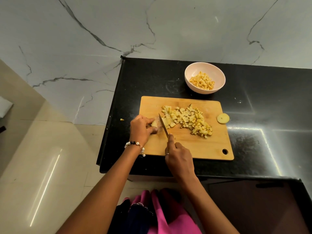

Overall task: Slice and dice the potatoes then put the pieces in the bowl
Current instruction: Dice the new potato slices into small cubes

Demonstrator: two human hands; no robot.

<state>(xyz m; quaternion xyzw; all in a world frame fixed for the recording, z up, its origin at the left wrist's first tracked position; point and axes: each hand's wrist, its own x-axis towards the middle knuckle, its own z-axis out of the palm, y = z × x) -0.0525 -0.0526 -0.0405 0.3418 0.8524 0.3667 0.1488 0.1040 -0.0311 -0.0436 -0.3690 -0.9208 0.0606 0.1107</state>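
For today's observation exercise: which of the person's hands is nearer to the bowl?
Right. The right hand grips the knife below the bowl; the left hand holds potato further left.

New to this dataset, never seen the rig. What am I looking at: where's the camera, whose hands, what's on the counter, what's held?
No robot here: one camera worn on a person's head looks down at their own hands. The left hand holds a potato piece on the wooden cutting board. The right hand grips a knife, blade beside that piece. A pile of diced potato lies on the board; more dice sit in the bowl behind it. A round potato end slice lies at the board's right edge, on the black counter.
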